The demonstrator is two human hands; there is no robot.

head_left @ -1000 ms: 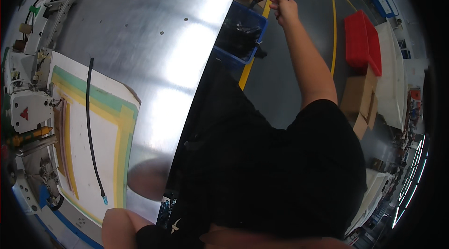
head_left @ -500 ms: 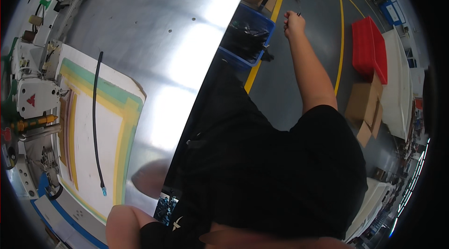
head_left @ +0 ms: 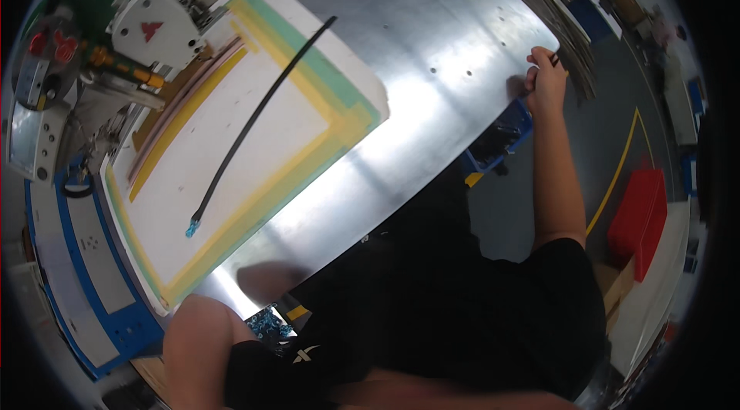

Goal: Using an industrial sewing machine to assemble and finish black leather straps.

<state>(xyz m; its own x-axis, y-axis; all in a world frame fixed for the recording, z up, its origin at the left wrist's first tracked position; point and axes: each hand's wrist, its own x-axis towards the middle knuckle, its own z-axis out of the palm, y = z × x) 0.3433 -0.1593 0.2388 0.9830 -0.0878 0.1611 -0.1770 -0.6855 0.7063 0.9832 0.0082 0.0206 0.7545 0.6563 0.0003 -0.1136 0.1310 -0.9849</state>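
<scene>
My right hand point(head_left: 546, 75) is at the far right edge of the metal tabletop point(head_left: 416, 163), closed on a short visible bit of a dark strip point(head_left: 556, 58). A long black strip point(head_left: 259, 111) with a light-blue end point(head_left: 193, 228) lies on a white board point(head_left: 208, 163) bordered with yellow and green tape. My left arm point(head_left: 196, 341) is at the lower left, and its hand is out of view.
A white machine point(head_left: 154, 17) with orange fittings stands at upper left. A bundle of long dark strips point(head_left: 578, 63) hangs beside the table's right end. Below are a blue bin point(head_left: 497, 144), a red crate point(head_left: 636, 221) and a cardboard box point(head_left: 617, 294). A small tray point(head_left: 274, 325) holds blue pieces.
The view has swung toward the table. My right hand has moved from over the floor beside the blue bin to the tabletop's edge, still closed on the dark strip.
</scene>
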